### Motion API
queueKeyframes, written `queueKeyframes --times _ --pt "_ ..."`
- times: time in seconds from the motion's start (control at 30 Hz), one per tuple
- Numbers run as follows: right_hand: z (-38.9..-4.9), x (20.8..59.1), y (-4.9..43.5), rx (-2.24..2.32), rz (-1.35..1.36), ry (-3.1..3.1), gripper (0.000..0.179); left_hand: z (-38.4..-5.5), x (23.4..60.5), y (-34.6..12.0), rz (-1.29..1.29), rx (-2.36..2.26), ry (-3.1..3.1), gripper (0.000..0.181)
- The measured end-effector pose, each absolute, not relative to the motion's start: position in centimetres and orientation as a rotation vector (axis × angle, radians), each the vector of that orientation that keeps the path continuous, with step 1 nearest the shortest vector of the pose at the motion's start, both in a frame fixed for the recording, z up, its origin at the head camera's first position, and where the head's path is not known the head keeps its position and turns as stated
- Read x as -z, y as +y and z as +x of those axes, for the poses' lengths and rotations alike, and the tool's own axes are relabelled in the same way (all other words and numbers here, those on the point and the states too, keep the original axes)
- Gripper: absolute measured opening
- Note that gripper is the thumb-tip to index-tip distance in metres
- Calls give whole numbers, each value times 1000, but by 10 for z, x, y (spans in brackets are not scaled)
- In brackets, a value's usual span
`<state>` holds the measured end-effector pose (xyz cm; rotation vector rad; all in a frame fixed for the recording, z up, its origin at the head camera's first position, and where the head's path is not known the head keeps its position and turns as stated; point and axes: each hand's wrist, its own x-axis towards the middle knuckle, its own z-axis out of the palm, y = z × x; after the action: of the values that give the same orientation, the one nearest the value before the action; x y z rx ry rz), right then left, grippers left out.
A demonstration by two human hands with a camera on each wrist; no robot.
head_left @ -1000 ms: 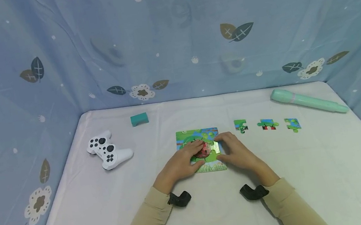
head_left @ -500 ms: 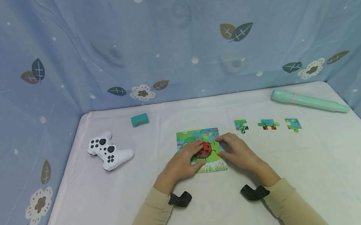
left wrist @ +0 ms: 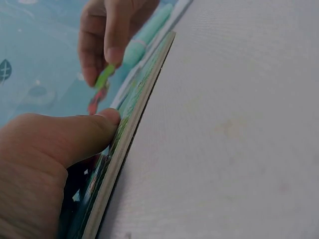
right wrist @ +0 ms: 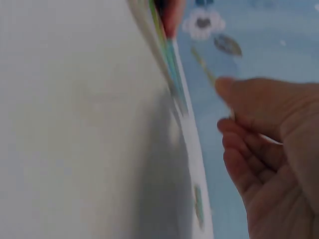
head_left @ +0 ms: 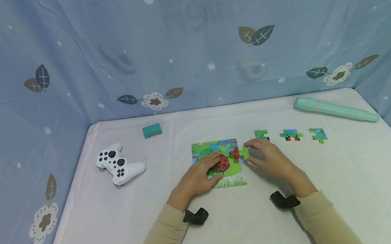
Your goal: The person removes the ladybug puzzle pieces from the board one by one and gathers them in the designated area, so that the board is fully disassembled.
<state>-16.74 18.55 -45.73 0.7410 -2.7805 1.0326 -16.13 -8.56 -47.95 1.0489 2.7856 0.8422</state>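
Observation:
A jigsaw puzzle board (head_left: pixel 232 181) with a ladybug on green leaves lies mid-table. My left hand (head_left: pixel 197 177) rests over its left part, fingers on the picture and thumb (left wrist: pixel 94 130) at the near edge. Above the board's right side, my right hand (head_left: pixel 275 160) pinches a green and red puzzle piece (head_left: pixel 244 152) between thumb and fingers. In the left wrist view that piece (left wrist: pixel 103 77) hangs clear of the board, tilted. The right wrist view shows it edge-on and blurred, at the tip of the thumb (right wrist: pixel 227 88).
Right of the board lie three loose puzzle pieces, the nearest piece (head_left: pixel 261 133) partly behind my right hand, then a middle piece (head_left: pixel 291 134) and a far piece (head_left: pixel 318 134). A white game controller (head_left: pixel 118 165), a teal block (head_left: pixel 152 130) and a mint-green microphone-shaped object (head_left: pixel 334 109) lie farther out.
My right hand has lifted the puzzle piece up and moved right, away from the board; before, its fingers were at the board's right edge. My left hand stays in place.

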Motion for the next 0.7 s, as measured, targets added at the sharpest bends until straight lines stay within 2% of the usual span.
queueKeyframes --times 0.27,0.7 --pt "-162 454 246 -1040 654 -2802 41 -160 482 -86 1057 -865 2795 57" --pt "-130 449 349 -1016 305 -2883 45 -161 484 -87 1073 -894 2795 57"
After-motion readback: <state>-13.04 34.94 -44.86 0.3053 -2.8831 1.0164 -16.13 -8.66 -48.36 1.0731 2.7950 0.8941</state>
